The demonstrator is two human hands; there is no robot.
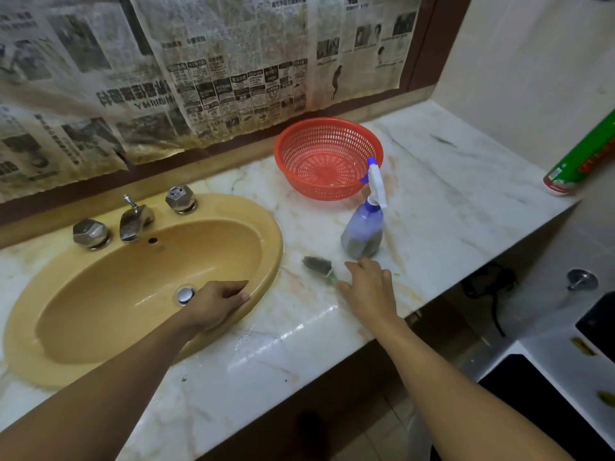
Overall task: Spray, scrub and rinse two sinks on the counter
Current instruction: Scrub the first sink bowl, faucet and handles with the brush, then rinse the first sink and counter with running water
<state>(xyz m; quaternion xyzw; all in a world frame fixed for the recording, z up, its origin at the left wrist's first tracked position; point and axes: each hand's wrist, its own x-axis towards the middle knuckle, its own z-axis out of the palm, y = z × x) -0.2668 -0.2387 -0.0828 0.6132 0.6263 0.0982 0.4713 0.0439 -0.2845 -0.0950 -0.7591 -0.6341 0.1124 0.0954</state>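
Note:
One tan oval sink (100, 327) is set in the marble counter, with a chrome faucet (134, 221) and a metal drain plug (185, 294). My left hand (219, 302) rests inside the basin just right of the drain, its fingers loosely bent against the sink wall and holding nothing. A small scrub brush (317, 263) with grey bristles and a green handle lies on the counter right of the sink. My right hand (367, 287) lies over its handle with the fingers stretched out. A purple spray bottle (362, 232) with a white trigger stands just beyond that hand.
A red plastic colander basket (327, 158) sits at the back of the counter (466, 201). A green can (582, 161) lies at the far right corner. Old newspaper covers the wall behind. The counter's front edge runs diagonally, with floor below on the right.

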